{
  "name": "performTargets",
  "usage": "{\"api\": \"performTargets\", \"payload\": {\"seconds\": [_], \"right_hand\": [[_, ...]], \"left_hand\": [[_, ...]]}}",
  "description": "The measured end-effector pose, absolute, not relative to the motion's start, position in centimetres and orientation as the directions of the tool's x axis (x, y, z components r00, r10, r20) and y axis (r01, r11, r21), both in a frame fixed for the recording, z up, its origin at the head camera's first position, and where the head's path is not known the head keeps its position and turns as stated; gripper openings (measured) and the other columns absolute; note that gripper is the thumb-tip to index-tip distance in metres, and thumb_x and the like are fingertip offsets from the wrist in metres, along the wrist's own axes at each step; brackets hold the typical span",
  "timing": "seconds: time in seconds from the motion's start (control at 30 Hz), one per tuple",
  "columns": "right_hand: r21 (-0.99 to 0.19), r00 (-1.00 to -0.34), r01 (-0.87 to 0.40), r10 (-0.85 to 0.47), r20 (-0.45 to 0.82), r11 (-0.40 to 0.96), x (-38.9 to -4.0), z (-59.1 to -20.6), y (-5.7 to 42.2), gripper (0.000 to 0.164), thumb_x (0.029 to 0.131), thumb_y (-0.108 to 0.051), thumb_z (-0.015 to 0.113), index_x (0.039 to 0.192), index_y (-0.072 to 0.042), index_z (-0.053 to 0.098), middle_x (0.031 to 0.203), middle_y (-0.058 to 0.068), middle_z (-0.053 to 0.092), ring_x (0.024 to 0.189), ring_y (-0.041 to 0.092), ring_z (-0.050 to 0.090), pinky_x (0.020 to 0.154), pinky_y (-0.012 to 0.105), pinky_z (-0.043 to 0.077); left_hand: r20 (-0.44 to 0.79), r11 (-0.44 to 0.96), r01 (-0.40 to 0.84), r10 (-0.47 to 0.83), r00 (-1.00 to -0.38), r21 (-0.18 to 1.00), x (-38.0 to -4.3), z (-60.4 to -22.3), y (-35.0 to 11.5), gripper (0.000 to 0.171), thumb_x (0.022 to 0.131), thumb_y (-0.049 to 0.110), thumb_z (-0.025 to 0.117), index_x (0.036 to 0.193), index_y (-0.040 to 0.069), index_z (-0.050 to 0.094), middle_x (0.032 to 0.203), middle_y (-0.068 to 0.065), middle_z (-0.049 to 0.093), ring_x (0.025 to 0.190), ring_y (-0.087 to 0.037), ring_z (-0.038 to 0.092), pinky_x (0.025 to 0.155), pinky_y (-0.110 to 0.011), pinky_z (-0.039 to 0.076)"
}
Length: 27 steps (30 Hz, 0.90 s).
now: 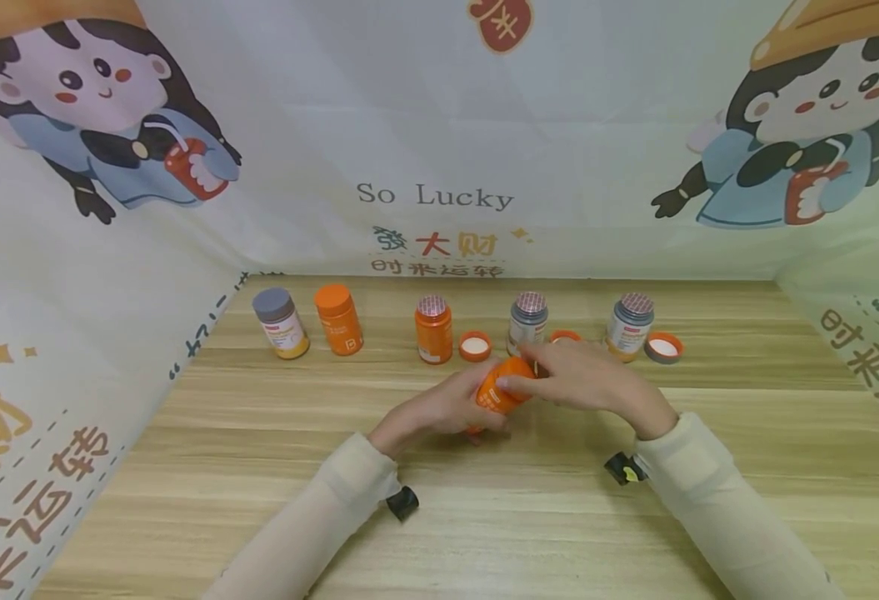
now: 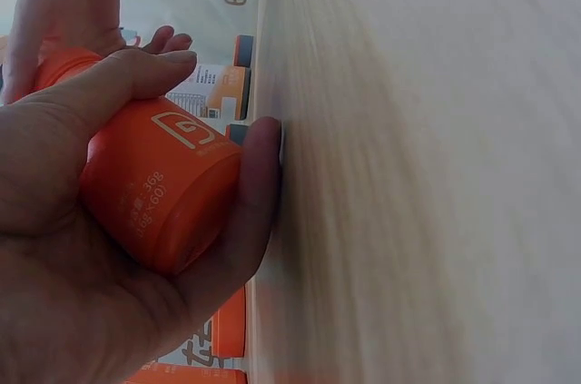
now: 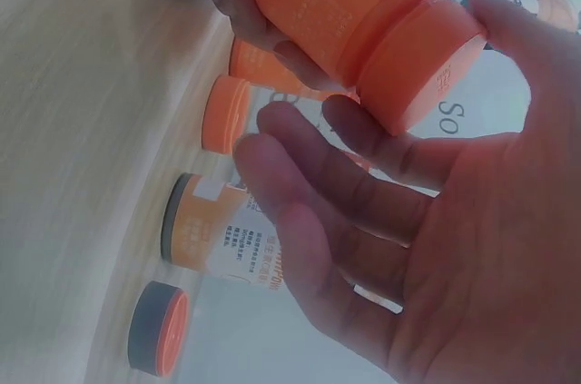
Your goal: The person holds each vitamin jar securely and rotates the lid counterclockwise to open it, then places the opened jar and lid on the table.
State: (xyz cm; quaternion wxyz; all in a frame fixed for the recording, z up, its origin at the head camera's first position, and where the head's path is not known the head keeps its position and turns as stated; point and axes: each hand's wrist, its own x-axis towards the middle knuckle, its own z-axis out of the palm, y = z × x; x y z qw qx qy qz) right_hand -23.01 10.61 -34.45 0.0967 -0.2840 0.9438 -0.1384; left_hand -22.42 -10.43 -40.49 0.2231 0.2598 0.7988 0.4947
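Observation:
My left hand point(image 1: 457, 404) wraps its fingers and thumb round an orange bottle point(image 2: 154, 184), tilted with its base toward the left palm. An orange screw cap point(image 3: 422, 66) sits at the bottle's neck. The thumb and index finger of my right hand point(image 1: 585, 375) pinch this cap at its edge, while the other fingers of that hand spread below it in the right wrist view. Both hands meet over the wooden table, in front of the row of bottles. Part of the bottle is hidden by the left fingers.
Along the back stand a grey-capped bottle point(image 1: 282, 323), an orange-capped bottle point(image 1: 338, 320), an orange bottle with a foil seal point(image 1: 433, 329) and two foil-sealed grey bottles point(image 1: 630, 327). Loose caps point(image 1: 475, 345) lie upturned beside the foil-sealed ones. A printed cloth point(image 1: 439, 142) hangs behind.

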Motion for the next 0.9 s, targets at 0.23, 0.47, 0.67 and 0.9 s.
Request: {"api": "performTargets", "payload": {"seconds": [0.23,0.47,0.67,0.9], "right_hand": [[-0.271,-0.818,-0.535,-0.571,-0.073,0.800,-23.05,-34.53,10.68,0.065,0.081,-0.079,0.046,0.113,-0.024,0.056,0.069,-0.007,0.051,0.065,0.013,0.052,0.052,0.028,0.036],[-0.276,-0.812,-0.543,-0.580,-0.070,0.793,-23.08,-34.50,10.72,0.053,0.084,-0.073,0.048,0.103,-0.024,0.056,0.067,-0.007,0.048,0.064,0.013,0.050,0.052,0.028,0.035],[-0.291,-0.820,-0.531,-0.570,-0.063,0.796,-22.99,-34.41,10.68,0.054,0.082,-0.076,0.046,0.098,-0.025,0.055,0.066,-0.006,0.048,0.062,0.012,0.050,0.050,0.028,0.035],[-0.303,-0.817,-0.542,-0.576,-0.028,0.784,-22.84,-34.27,10.72,0.056,0.079,-0.074,0.054,0.103,-0.023,0.053,0.066,-0.007,0.050,0.060,0.011,0.050,0.049,0.026,0.035]], "left_hand": [[-0.090,0.358,0.200,0.649,-0.755,0.912,-22.57,-40.52,-10.48,0.059,0.080,0.010,0.076,0.127,0.027,0.046,0.101,-0.007,0.058,0.075,-0.020,0.061,0.055,-0.040,0.058],[-0.080,0.350,0.210,0.658,-0.749,0.913,-22.62,-40.56,-10.36,0.059,0.079,0.009,0.075,0.127,0.026,0.045,0.101,-0.007,0.056,0.074,-0.020,0.061,0.054,-0.040,0.058],[-0.093,0.367,0.198,0.642,-0.761,0.909,-22.66,-40.65,-10.42,0.059,0.080,0.010,0.076,0.127,0.027,0.046,0.102,-0.006,0.058,0.075,-0.020,0.061,0.054,-0.040,0.058],[-0.094,0.379,0.203,0.635,-0.767,0.903,-22.55,-40.55,-10.39,0.058,0.080,0.011,0.076,0.126,0.027,0.046,0.101,-0.006,0.058,0.075,-0.020,0.062,0.055,-0.039,0.058]]}}
